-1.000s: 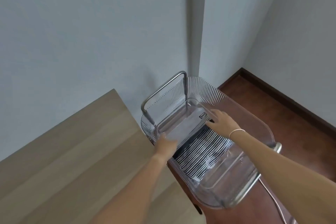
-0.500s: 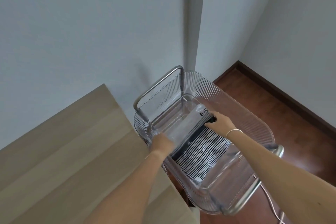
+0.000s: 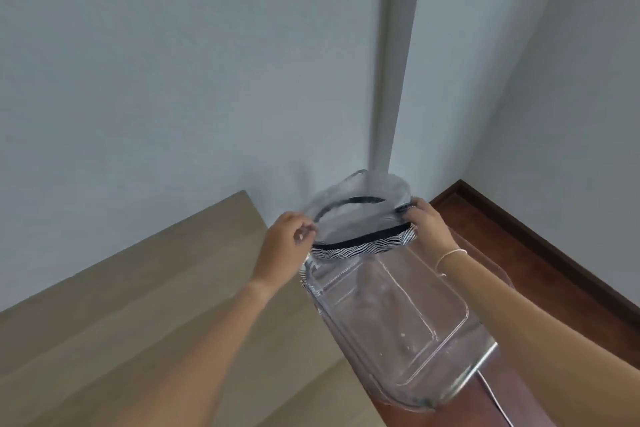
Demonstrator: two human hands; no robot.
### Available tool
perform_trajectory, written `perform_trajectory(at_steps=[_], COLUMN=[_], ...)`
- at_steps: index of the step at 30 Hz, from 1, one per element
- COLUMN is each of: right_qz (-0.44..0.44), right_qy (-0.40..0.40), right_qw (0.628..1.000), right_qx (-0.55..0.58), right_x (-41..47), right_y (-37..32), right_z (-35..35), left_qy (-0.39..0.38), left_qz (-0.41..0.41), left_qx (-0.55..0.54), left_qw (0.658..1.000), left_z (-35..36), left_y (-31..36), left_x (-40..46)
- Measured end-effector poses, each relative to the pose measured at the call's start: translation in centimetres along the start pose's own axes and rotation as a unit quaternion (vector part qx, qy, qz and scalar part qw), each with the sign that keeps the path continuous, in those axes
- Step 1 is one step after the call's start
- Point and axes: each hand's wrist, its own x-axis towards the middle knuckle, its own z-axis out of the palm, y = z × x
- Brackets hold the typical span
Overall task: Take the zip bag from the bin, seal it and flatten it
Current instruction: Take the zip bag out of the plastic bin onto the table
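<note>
The bag [image 3: 360, 218] was held above the far end of the bin [image 3: 398, 319], clear of the bin's floor, with its mouth gaping wide in an oval outlined by the dark zip strip. The left hand [image 3: 285, 246] was closed on the bag's left rim, the rim being pinched between thumb and fingers. The right hand [image 3: 427, 224] was closed on the bag's right rim, at the end of the zip strip. The upper part of the bag was seen to be clear film; a band of black-and-white wavy stripes was visible just below the near zip strip, hanging over the bin's far edge. A thin band [image 3: 450, 255] was worn on the right wrist. The bin, of clear ribbed plastic with a metal rail at its near end, was shown with nothing lying on its floor. The counter [image 3: 138, 305], of pale wood, lay just left of the bin. A brown floor [image 3: 540, 253] was seen to the right of the bin, and a white cable [image 3: 495, 402] ran past its near corner.
</note>
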Motion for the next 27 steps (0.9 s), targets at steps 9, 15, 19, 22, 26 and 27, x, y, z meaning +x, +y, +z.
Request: perform_trajectory(at_steps=[9, 15, 19, 22, 26, 27], right_qz=[0.081, 0.106, 0.102, 0.08, 0.01, -0.013], right_qy=[-0.114, -0.235, -0.29, -0.278, -0.282, -0.285], right_qw=[0.99, 0.964, 0.941, 0.94, 0.926, 0.917], right_qx=[0.0, -0.065, -0.139, -0.181, -0.251, -0.278], right_x=[-6.0, -12.3, -16.7, -19.8, -23.1, -23.7], right_y=[-4.7, -1.4, 2.8, 6.2, 10.3, 11.0], right_z=[11.3, 20.9, 26.0, 29.0, 31.5, 31.9], left_qy=[0.144, 0.162, 0.132, 0.082, 0.053, 0.057], left_qz=[0.118, 0.064, 0.004, -0.027, -0.029, -0.027], left_qx=[0.095, 0.155, 0.168, 0.178, 0.197, 0.199], left_qw=[0.978, 0.972, 0.977, 0.98, 0.978, 0.978], left_z=[-12.7, -19.1, -21.5, -22.2, -22.5, -22.7], left_y=[-2.6, -9.3, -13.7, -16.2, -18.2, -18.4], left_x=[-8.2, -19.3, -27.1, -31.7, -36.1, -37.0])
